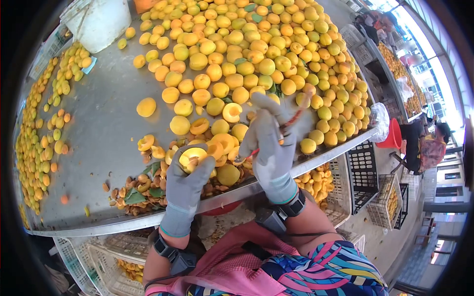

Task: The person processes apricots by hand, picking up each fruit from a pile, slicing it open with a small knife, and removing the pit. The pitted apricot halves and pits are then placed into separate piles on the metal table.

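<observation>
My left hand (185, 180), in a grey glove, is closed around a cut apricot half (192, 159), with the brown pit showing in its hollow. To its right, my right hand (270, 145), also gloved, is closed around a thin red tool (252, 153). The tool's ends stick out either side of the hand, and motion blur hides its exact kind. Between and below the hands lie split apricot halves (223, 143) and a whole apricot (228, 174). Brown pits (136, 200) with green leaves are heaped along the table edge, left of my left hand.
Whole apricots (237, 54) cover much of the metal table (106, 118), with more along its left side. A white bucket (101, 27) stands at the far left. Below the raised edge are crates (340, 185) of apricot halves. Another person (430, 148) sits at right near a red bucket (392, 134).
</observation>
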Tool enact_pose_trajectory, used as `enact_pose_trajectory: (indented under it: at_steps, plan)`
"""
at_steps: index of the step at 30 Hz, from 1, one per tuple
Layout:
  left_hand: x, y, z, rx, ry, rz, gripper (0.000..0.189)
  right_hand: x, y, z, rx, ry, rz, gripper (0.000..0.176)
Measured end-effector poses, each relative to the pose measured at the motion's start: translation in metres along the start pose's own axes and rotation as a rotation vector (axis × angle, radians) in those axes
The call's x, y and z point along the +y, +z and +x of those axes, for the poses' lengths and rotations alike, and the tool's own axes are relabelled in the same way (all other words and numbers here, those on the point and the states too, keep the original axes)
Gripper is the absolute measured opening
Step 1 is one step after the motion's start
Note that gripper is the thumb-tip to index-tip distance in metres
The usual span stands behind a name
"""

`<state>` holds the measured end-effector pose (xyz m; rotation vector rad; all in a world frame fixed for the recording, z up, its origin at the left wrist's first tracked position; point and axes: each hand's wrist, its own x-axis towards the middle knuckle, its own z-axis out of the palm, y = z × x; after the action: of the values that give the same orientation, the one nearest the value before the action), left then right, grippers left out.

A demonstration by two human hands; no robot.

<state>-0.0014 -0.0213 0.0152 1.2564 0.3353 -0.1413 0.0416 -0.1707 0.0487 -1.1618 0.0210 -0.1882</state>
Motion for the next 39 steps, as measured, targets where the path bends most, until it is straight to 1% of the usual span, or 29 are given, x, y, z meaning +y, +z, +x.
enact_pose_trajectory:
  at_steps: [1,2,4,5,6,7,9,11,14,15,17,18,20,21,22,24,26,27,28,29,30,31,32,33,34,35,36,37,39]
  plan:
    - [0.000,0.003,-0.002,-0.026,0.040,0.043,0.029,-0.003,-0.002,-0.001,-0.053,-0.038,0.113,0.032]
    - [0.000,0.005,-0.003,-0.053,0.080,0.086,0.027,-0.007,-0.002,-0.003,-0.044,-0.041,0.113,0.032]
    - [0.000,0.008,-0.003,-0.084,0.070,0.086,0.026,-0.014,0.002,-0.008,-0.006,-0.051,0.214,0.033]
    - [0.000,0.009,-0.003,-0.107,0.064,0.083,0.025,-0.018,0.000,-0.012,0.019,-0.076,0.054,0.034]
    - [0.000,0.010,-0.003,-0.111,0.062,0.085,0.025,-0.018,-0.001,-0.014,0.023,-0.077,0.054,0.034]
    - [0.000,0.010,-0.002,-0.137,0.044,0.081,0.026,-0.015,0.000,-0.016,-0.040,-0.106,0.185,0.034]
    - [0.000,0.011,-0.001,-0.168,0.025,0.078,0.027,-0.014,0.003,-0.016,-0.100,-0.138,0.316,0.034]
    - [0.002,0.011,-0.002,-0.209,-0.119,0.065,0.029,-0.015,0.009,-0.017,-0.060,-0.161,0.121,0.032]
    - [-0.010,0.013,-0.003,-0.233,-0.145,-0.034,0.032,-0.012,0.010,-0.018,-0.011,-0.194,0.009,0.032]
    - [-0.014,0.012,-0.003,-0.233,-0.146,-0.035,0.032,-0.011,0.010,-0.018,0.001,-0.203,-0.007,0.032]
    - [-0.019,0.011,-0.004,-0.280,-0.130,-0.189,0.035,-0.014,0.007,-0.018,-0.073,-0.144,0.107,0.030]
    - [-0.019,0.011,-0.004,-0.279,-0.130,-0.191,0.035,-0.016,0.007,-0.018,-0.098,-0.123,0.144,0.030]
    - [-0.018,0.013,-0.004,-0.205,-0.109,-0.098,0.033,-0.018,0.008,-0.018,-0.142,-0.144,0.033,0.024]
    - [-0.017,0.013,-0.003,-0.203,-0.108,-0.100,0.033,-0.018,0.009,-0.017,-0.158,-0.152,-0.004,0.022]
    - [-0.016,0.011,-0.003,-0.213,-0.127,-0.082,0.032,-0.015,0.008,-0.014,-0.174,-0.075,0.118,0.019]
    - [-0.017,0.013,-0.002,-0.220,-0.147,-0.067,0.032,-0.011,0.006,-0.013,-0.193,0.006,0.239,0.016]
    - [-0.019,0.018,-0.003,-0.185,-0.052,-0.070,0.031,-0.009,0.004,-0.016,-0.219,-0.003,-0.057,0.021]
    - [-0.019,0.018,-0.002,-0.183,-0.052,-0.071,0.031,-0.004,0.001,-0.014,-0.220,-0.002,-0.057,0.021]
    - [-0.021,0.018,-0.002,-0.171,-0.046,-0.028,0.032,0.003,-0.005,-0.010,-0.191,-0.490,-0.496,0.021]
    - [-0.021,0.018,-0.001,-0.160,-0.040,0.014,0.033,0.007,-0.009,-0.010,-0.196,-0.728,-0.723,0.021]
    - [-0.019,0.019,-0.001,-0.158,-0.040,0.013,0.033,0.012,-0.013,-0.011,-0.146,-0.981,-0.932,0.021]
    - [-0.015,0.020,-0.003,-0.175,-0.073,0.008,0.035,0.014,-0.016,-0.016,-0.248,-0.451,-0.401,0.021]
    - [-0.013,0.021,-0.003,-0.192,-0.107,0.002,0.037,0.015,-0.017,-0.020,-0.323,-0.184,-0.137,0.021]
    - [-0.019,0.020,-0.002,-0.190,-0.107,0.001,0.037,0.014,-0.016,-0.023,-0.322,0.086,0.127,0.021]
    - [-0.030,0.019,0.001,-0.196,-0.016,0.003,0.038,0.012,-0.010,-0.025,-0.306,-0.194,-0.209,0.021]
    - [-0.036,0.018,0.002,-0.202,0.075,0.005,0.039,0.012,-0.009,-0.025,-0.306,-0.333,-0.377,0.020]
    - [-0.035,0.018,0.002,-0.201,0.075,0.005,0.039,0.013,-0.007,-0.024,-0.282,-0.475,-0.543,0.020]
    - [-0.035,0.019,0.002,-0.201,0.096,0.014,0.042,0.017,-0.009,-0.022,-0.298,-0.588,-0.611,0.022]
    - [-0.031,0.019,0.001,-0.198,0.117,0.019,0.044,0.014,-0.006,-0.021,-0.319,-0.700,-0.679,0.027]
